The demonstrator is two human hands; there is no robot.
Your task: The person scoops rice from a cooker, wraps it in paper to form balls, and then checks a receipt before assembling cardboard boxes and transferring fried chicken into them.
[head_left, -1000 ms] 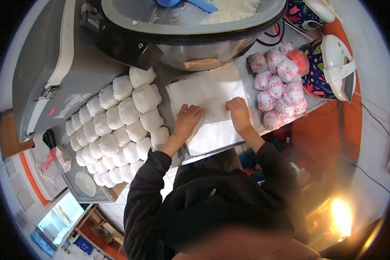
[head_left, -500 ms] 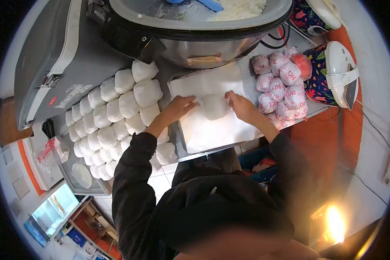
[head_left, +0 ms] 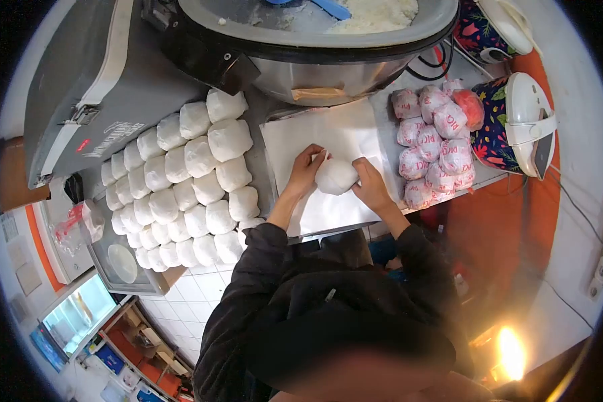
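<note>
A rounded bundle wrapped in white paper (head_left: 336,177) sits between my two hands over a stack of flat white paper sheets (head_left: 291,137). My left hand (head_left: 307,169) grips its left side, thumb and fingers closed on the wrapping near the top. On the right side, my right hand (head_left: 370,185) presses its curled fingers against the bundle. What lies inside the wrapping is hidden. Beyond the sheets stands a large steel cooker (head_left: 315,70) with white rice (head_left: 382,15) and a blue paddle (head_left: 330,8) in it.
Rows of white wrapped bundles (head_left: 197,157) fill the left side. Printed wrapped bundles (head_left: 442,144) are piled at the right, beside a flower-patterned rice cooker (head_left: 499,124). A grey lid (head_left: 87,87) stands at the upper left. A bright flame-like light (head_left: 511,355) glows at lower right.
The paper around the bundle has been gathered in, making it rounder and more compact. My hands have come closer together and lower, with the bundle shifted slightly toward me.
</note>
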